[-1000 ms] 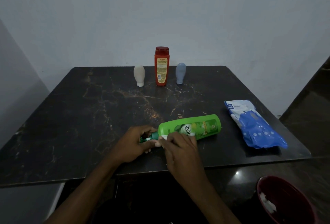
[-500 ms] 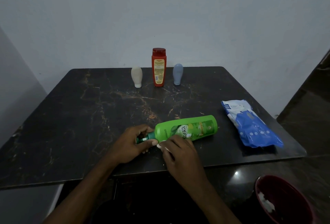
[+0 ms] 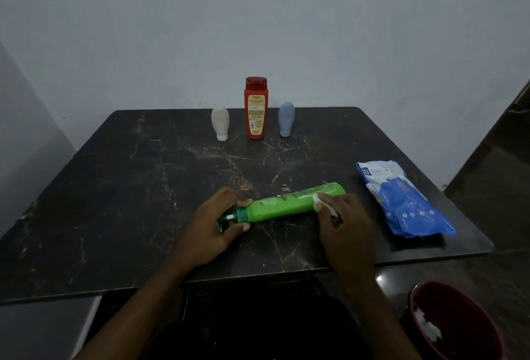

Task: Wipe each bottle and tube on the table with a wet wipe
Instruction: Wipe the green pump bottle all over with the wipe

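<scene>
Head view: right hand [image 3: 344, 222], pinching wipe [image 3: 321, 205], has slid along green bottle [image 3: 281, 208] toward its base; left hand [image 3: 212, 230] apparently grips neck.

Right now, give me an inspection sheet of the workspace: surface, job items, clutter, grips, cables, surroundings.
Surface: dark marble-patterned table, scuffed.
Job's things: green plastic pump bottle lying on its side near the front edge; red plastic bottle upright at the back, between a cream squeeze tube and a grey-blue squeeze tube, both cap-down; white wet wipe on the green bottle's base end; blue-and-white wipes pack at the right.
Clutter: nothing seen.
Grips: left hand grips the bottle's pump end; right hand holds the wipe against the bottle.
Cables: nothing seen.
Surroundings: plain pale wall behind; dark red bin low at the right, white scraps inside.
</scene>
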Demonstrator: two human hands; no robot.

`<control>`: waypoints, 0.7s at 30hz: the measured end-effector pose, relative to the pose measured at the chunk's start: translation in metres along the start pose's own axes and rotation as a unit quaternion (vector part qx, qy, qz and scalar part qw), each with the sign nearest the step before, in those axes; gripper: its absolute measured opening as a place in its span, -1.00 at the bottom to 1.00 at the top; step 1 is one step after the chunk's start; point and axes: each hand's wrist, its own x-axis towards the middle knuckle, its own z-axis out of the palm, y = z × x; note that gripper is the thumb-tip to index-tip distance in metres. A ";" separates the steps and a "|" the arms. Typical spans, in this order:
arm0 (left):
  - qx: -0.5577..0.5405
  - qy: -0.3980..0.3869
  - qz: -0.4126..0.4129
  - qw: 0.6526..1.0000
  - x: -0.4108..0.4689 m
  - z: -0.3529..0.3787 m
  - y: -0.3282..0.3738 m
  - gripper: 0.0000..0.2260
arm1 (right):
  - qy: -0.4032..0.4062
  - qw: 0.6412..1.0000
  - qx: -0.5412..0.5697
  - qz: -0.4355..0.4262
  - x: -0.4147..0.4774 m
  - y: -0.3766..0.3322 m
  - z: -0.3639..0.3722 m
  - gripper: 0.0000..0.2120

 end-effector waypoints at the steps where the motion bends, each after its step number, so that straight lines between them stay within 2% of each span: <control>1: 0.004 -0.001 0.001 1.000 0.000 0.001 0.001 -0.66 | -0.006 1.000 -0.004 0.001 -0.003 -0.003 0.003 -0.80; 5: 0.017 0.005 0.000 1.000 -0.001 0.003 0.001 -0.69 | -0.044 0.999 0.009 -0.002 -0.020 -0.026 0.020 -0.78; 9: 0.044 0.000 0.001 0.999 -0.002 0.003 -0.002 -0.75 | -0.096 0.988 0.012 -0.123 -0.044 -0.059 0.045 -0.88; 12: 0.065 -0.001 0.010 0.998 -0.003 0.004 -0.001 -0.77 | -0.109 0.983 -0.001 -0.150 -0.047 -0.064 0.051 -0.86; 15: 0.059 0.004 0.003 0.998 -0.003 0.005 -0.003 -0.74 | -0.103 0.991 0.027 -0.085 -0.035 -0.050 0.038 -0.91; 19: 0.056 0.005 0.010 0.998 -0.002 0.005 -0.004 -0.73 | -0.017 1.000 -0.017 0.020 0.001 0.001 0.000 -0.95; 21: 0.056 0.006 0.010 0.998 -0.001 0.004 -0.004 -0.74 | -0.007 0.998 -0.006 0.067 0.016 0.018 -0.016 -0.96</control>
